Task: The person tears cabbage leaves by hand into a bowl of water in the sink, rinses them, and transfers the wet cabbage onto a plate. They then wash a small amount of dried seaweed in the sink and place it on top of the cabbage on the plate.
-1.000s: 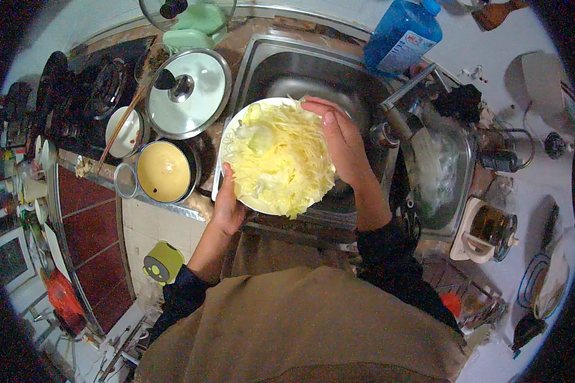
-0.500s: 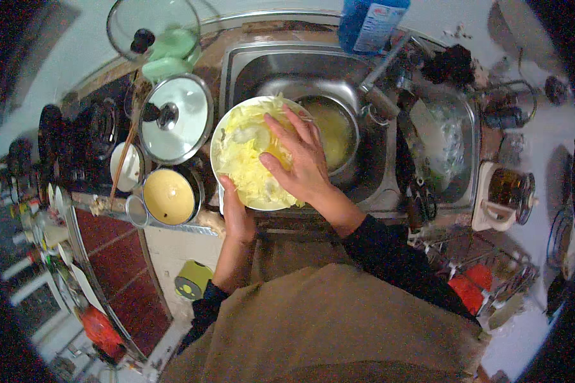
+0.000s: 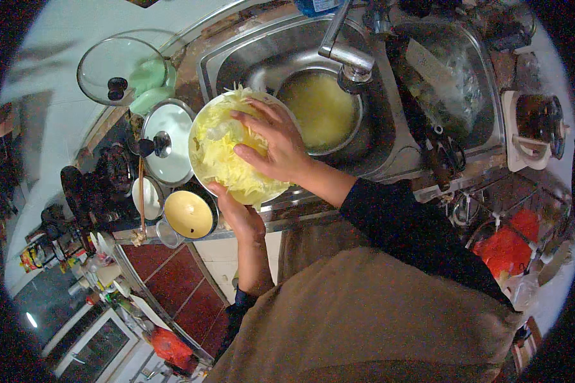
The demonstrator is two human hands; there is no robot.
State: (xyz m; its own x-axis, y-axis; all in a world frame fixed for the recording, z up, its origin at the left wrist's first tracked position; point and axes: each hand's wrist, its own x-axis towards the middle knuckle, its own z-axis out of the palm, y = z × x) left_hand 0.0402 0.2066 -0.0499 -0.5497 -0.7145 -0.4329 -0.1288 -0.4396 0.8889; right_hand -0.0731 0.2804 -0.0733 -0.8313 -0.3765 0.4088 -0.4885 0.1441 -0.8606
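Plate, head view: a white plate (image 3: 194,159), left of the frame's centre, bears a heap of pale yellow shreds (image 3: 220,156); whether it tilts, I cannot tell.
Left hand: the left hand (image 3: 243,218) grips the plate's lower edge, thumb uppermost, other fingers hidden beneath; a slip there could drop that side, since no other support shows clearly.
Right hand: the right hand (image 3: 276,143), fingers spread, lies palm-down over the heap, grasping nothing that I can see; an uneven push could tip the plate or shove shreds off.
Overhang: strands poke past the rim at top and bottom; a small jolt could shed them.
Metal vessel: the round metal vessel (image 3: 362,121) of cloudy yellowish liquid sits in the sink (image 3: 252,67), right of the plate; loose shreds could fall in or beside it.
Yellow-lined pot: the pot (image 3: 188,216), lower left of the plate, stands near the left wrist; a careless swing could knock it.
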